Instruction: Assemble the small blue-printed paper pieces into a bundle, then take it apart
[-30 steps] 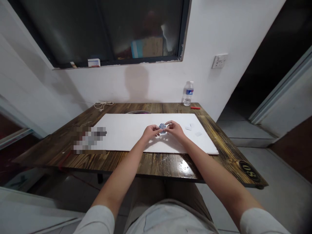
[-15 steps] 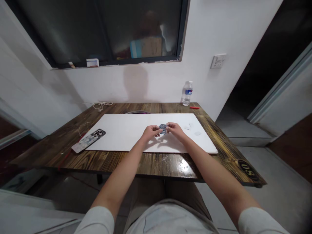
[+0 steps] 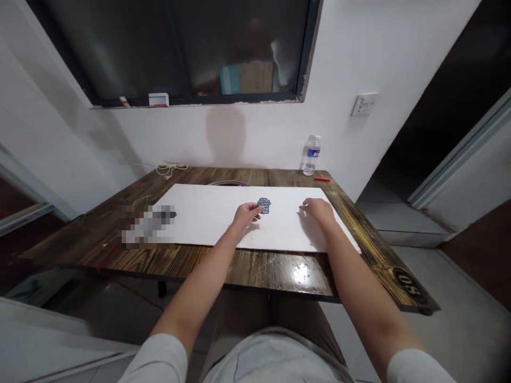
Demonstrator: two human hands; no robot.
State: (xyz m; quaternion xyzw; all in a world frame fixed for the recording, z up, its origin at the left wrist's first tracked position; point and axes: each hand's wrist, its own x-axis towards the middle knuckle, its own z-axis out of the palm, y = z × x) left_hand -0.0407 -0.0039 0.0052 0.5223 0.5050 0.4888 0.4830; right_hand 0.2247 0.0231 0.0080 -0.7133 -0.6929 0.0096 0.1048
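Note:
My left hand (image 3: 247, 213) pinches a small flat piece with a scalloped edge (image 3: 264, 206), blue with pale bands, between thumb and fingers. It is held up just above a white board (image 3: 207, 218); I cannot tell whether it is a sticker or a cut-out. My right hand (image 3: 317, 209) is apart from it, low over the right part of the board, with fingers bent and tips slightly apart. Nothing shows between those fingers. The spot where small pale scraps lay is covered by this hand.
The board lies on a dark wooden table (image 3: 255, 266). A blurred-out phone (image 3: 147, 226) overlaps its left edge. At the back are a white cable (image 3: 171, 169), a water bottle (image 3: 312, 155) and a red pen-like stick (image 3: 322, 179). Behind them rises a wall with a window.
My right hand has let go of the blue piece and moved right, over the pale scraps. My left hand keeps the piece, now turned more face-on. The view has shifted slightly.

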